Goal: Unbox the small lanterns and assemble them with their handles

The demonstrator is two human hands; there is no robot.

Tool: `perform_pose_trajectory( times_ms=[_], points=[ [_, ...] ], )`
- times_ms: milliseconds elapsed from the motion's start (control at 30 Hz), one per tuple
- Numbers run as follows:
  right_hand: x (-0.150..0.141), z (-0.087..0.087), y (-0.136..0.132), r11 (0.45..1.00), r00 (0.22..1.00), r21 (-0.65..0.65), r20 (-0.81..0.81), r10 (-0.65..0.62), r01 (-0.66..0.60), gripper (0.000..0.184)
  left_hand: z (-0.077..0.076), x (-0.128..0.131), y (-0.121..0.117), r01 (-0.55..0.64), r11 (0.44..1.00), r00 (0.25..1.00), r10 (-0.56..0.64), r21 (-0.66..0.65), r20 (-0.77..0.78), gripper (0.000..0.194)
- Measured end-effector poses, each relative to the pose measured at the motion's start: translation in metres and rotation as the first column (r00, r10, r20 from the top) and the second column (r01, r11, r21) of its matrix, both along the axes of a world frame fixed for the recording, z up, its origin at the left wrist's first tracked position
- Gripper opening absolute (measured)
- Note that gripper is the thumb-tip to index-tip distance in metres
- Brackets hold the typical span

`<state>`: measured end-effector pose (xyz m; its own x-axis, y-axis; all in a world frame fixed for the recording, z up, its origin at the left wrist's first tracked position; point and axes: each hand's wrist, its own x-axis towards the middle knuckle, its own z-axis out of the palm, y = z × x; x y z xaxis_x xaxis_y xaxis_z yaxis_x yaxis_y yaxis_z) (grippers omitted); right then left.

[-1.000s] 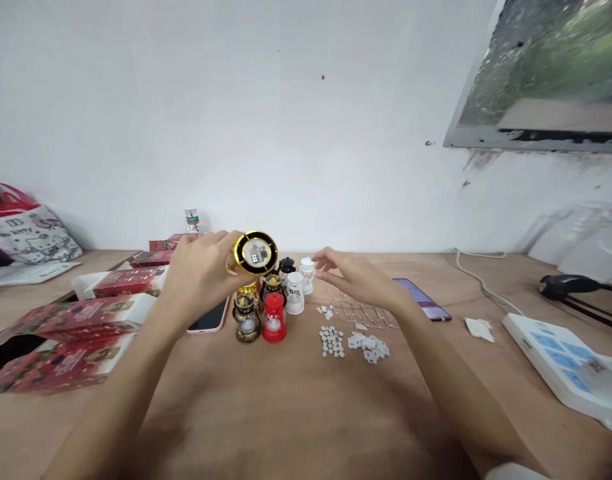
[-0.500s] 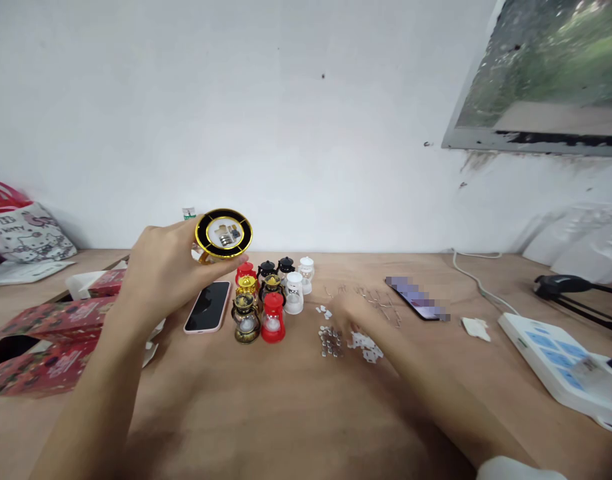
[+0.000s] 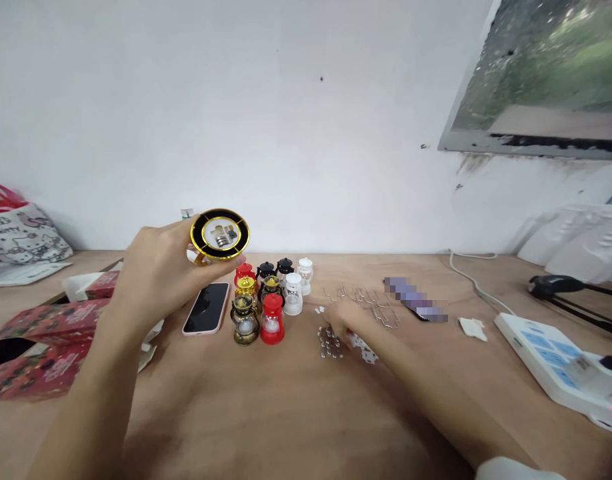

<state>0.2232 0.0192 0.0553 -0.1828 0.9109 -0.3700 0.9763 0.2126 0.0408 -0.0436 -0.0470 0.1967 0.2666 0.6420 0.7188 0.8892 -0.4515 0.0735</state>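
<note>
My left hand is closed around a small lantern, its round black-and-gold base turned towards me. A white recess in the middle of that base shows small metal parts. Over on the right, my right hand reaches down to the table with fingers bunched together; the fingertips are mostly hidden. Just below them lie several small shiny silver discs. Small white plastic pieces are spread beside and partly behind this hand. Several thin bent metal wires lie beyond it.
Several miniature lanterns, including a red one and a white one, stand mid-table. A pink-edged phone lies left of them, near red printed boxes. Another phone, crumpled tissue and a power strip are rightward.
My right hand has shifted slightly left and down, closer to the silver discs. My left hand keeps holding the lantern in nearly the same pose; the view has moved a little.
</note>
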Motion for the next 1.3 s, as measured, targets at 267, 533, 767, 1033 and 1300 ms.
perform_pose_trajectory(
  times_ms=[267, 533, 767, 1033, 1300],
  points=[
    [-0.007, 0.022, -0.013, 0.970, 0.988, -0.241, 0.143, 0.051, -0.015, 0.033, -0.004, 0.003, 0.003, 0.031, 0.999, 0.999, -0.031, -0.005, -0.031, 0.030],
    [0.004, 0.041, -0.022, 0.997, 0.996, -0.037, 0.046, 0.074, -0.072, 0.019, -0.011, 0.017, 0.005, 0.121, 0.991, 0.984, -0.127, -0.060, -0.126, 0.034],
    [0.026, 0.075, -0.043, 0.846, 0.839, 0.532, -0.454, 0.299, -0.013, 0.013, -0.033, 0.048, 0.014, 0.164, 0.970, 0.914, -0.218, -0.178, -0.343, 0.030],
    [0.007, 0.087, -0.075, 0.734, 0.208, 0.641, -0.768, 0.606, 0.226, 0.021, -0.053, 0.064, 0.024, 0.214, 0.938, 0.907, -0.295, -0.274, -0.299, 0.037],
    [-0.009, 0.084, -0.076, 0.814, 0.177, 0.548, -0.836, 0.520, 0.193, 0.021, -0.056, 0.065, 0.026, 0.250, 0.928, 0.895, -0.330, -0.274, -0.300, 0.041]
  ],
)
